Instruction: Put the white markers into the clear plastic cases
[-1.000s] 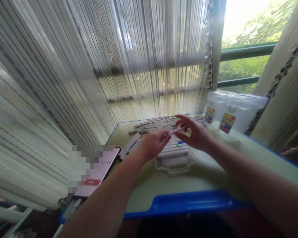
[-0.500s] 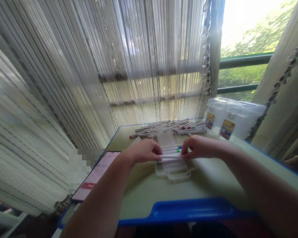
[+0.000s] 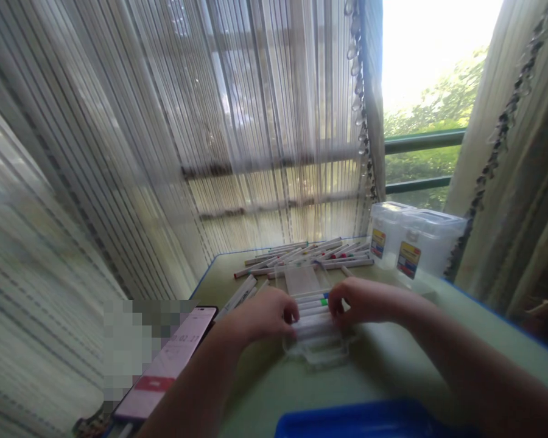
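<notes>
An open clear plastic case (image 3: 317, 351) lies on the pale green table, with several white markers (image 3: 311, 309) in a row across it, some with blue or green ends. My left hand (image 3: 274, 313) is curled at the left ends of the markers, its fingertips on the row. At the right ends my right hand (image 3: 347, 301) is bent in a pinch, touching the row. Both hands seem to hold a white marker between them, though blur hides its outline. Behind the case is a loose pile of white markers (image 3: 296, 255) with coloured ends.
Two clear lidded boxes (image 3: 432, 243) with labels stand at the back right. A phone (image 3: 168, 365) with a lit screen lies at the left edge. A few markers (image 3: 240, 295) lie left of the case. A blue tray edge (image 3: 356, 420) is at the front.
The camera view has tilted, so the table and hands appear lower. Both hands remain at the marker ends, and the white marker between them now sits closer against the case.
</notes>
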The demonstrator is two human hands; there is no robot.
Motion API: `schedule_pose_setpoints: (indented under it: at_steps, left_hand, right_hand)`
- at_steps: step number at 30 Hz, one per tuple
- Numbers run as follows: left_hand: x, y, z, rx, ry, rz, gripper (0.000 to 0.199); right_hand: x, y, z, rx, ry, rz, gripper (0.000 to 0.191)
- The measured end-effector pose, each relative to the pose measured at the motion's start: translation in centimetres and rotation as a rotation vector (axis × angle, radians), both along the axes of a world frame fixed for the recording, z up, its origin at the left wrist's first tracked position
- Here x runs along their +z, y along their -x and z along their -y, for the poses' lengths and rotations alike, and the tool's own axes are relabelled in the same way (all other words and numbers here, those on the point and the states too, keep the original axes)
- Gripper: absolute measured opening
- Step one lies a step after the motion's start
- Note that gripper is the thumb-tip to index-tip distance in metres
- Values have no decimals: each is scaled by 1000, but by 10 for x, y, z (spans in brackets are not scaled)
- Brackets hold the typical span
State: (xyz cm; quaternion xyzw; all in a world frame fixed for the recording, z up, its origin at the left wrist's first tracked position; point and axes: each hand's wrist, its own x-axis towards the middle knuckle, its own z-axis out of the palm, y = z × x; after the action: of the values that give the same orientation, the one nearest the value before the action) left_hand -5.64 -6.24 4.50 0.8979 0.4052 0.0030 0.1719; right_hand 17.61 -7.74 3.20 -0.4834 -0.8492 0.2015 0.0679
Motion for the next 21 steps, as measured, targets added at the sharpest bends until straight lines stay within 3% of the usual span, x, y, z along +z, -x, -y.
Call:
schedule_pose_setpoints:
  at_steps: [5, 21]
  left_hand:
    - [-3, -2, 1, 25, 27, -16, 9]
    - [-3, -8, 3, 117, 45, -31, 9]
  right_hand:
    - [-1, -1, -2, -27, 19, 1, 16]
    - [-4, -3, -7, -90, 84, -6, 18]
